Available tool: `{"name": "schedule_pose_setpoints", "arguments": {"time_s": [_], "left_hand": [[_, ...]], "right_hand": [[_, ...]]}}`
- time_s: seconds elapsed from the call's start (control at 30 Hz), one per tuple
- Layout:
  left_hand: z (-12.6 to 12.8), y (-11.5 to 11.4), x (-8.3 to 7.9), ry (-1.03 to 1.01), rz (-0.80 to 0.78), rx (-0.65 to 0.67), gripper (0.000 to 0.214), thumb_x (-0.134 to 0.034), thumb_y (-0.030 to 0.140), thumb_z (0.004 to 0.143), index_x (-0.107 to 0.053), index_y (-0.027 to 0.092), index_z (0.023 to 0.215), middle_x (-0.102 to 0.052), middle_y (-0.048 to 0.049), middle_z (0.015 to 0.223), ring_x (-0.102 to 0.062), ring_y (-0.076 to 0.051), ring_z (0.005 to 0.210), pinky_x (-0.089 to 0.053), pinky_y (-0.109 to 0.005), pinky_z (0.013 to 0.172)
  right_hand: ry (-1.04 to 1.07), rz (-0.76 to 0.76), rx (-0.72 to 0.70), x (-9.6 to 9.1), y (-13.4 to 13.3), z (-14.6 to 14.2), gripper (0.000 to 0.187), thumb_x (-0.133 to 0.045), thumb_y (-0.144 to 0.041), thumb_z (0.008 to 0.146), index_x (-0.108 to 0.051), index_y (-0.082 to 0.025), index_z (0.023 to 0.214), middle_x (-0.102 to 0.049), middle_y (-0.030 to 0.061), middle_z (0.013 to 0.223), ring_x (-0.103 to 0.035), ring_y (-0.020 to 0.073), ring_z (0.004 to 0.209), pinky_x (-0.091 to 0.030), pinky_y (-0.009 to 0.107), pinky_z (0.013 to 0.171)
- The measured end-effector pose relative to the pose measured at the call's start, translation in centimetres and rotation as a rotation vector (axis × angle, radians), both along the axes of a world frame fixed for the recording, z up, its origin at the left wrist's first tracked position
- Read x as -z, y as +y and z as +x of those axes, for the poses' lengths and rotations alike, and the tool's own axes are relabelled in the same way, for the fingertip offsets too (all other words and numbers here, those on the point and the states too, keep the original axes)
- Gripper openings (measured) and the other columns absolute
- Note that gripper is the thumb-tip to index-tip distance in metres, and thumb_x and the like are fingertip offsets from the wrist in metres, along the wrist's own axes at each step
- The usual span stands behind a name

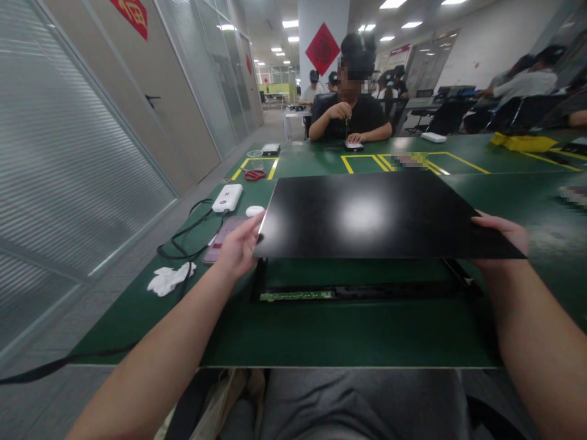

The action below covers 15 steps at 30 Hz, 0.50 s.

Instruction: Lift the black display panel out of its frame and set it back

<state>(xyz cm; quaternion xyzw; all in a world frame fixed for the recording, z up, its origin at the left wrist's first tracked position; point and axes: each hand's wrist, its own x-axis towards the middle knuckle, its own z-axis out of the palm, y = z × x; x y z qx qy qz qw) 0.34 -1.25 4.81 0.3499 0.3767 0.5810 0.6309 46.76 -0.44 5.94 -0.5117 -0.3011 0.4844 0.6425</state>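
Note:
Between my two hands is a flat, glossy black panel [389, 214] that looks like a display screen, held above the table and reflecting a bright light. My left hand [241, 247] grips its left edge, thumb along the side. At the right edge, my right hand [502, 235] has its fingers over the corner area. Below the panel a thin black frame [389, 292] lies on the table, with a narrow green circuit board strip [296, 296] along its near side. The panel hides the frame's far part.
On the green table [348, 336], to the left, lie a phone [224, 239], a white power bank [227, 198] with a black cable, a white earbud case [255, 211], crumpled tissue [169, 279] and red-handled scissors [254, 175]. Across sits a person [358, 110] working on a small device with a screwdriver.

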Motion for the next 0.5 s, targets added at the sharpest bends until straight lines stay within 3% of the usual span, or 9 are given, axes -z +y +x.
{"name": "schedule_pose_setpoints", "arguments": {"time_s": [0.1, 0.3, 0.4, 0.5], "left_hand": [[0.1, 0.1, -0.2, 0.027, 0.038, -0.03, 0.044, -0.067, 0.015, 0.07, -0.07, 0.016, 0.114, -0.076, -0.0053, 0.103, -0.071, -0.023, 0.089, -0.053, -0.027, 0.067], [-0.3, 0.2, -0.8, 0.01, 0.113, -0.096, 0.053, -0.067, 0.017, 0.064, -0.071, 0.017, 0.116, -0.076, -0.0048, 0.103, -0.07, -0.025, 0.094, -0.056, -0.032, 0.078], [-0.4, -0.1, -1.3, -0.008, 0.173, -0.117, 0.055, -0.067, 0.018, 0.063, -0.07, 0.018, 0.118, -0.076, -0.0055, 0.107, -0.069, -0.029, 0.104, -0.056, -0.038, 0.089], [-0.2, -0.2, -1.5, -0.002, 0.2, -0.123, 0.052, -0.068, 0.018, 0.062, -0.071, 0.017, 0.114, -0.076, -0.0057, 0.108, -0.068, -0.03, 0.108, -0.056, -0.039, 0.093]], "right_hand": [[-0.055, -0.089, -0.104, 0.2, 0.0, -0.2, 0.031, -0.058, -0.02, 0.07, -0.077, -0.025, 0.095, -0.078, 0.0075, 0.106, -0.072, 0.0335, 0.102, -0.06, 0.049, 0.086], [-0.149, -0.244, -0.279, 0.7, 0.5, -0.4, 0.042, -0.065, -0.016, 0.061, -0.075, -0.025, 0.101, -0.078, 0.0055, 0.101, -0.075, 0.0278, 0.089, -0.062, 0.038, 0.071], [-0.169, -0.244, -0.281, 1.0, 0.9, -0.1, 0.04, -0.064, -0.014, 0.063, -0.074, -0.023, 0.1, -0.077, 0.0058, 0.093, -0.072, 0.0184, 0.077, -0.058, 0.026, 0.062], [-0.145, -0.211, -0.213, 1.2, 1.2, 0.3, 0.035, -0.059, -0.015, 0.07, -0.073, -0.021, 0.102, -0.075, 0.0066, 0.085, -0.069, 0.0147, 0.07, -0.056, 0.021, 0.06]]}}
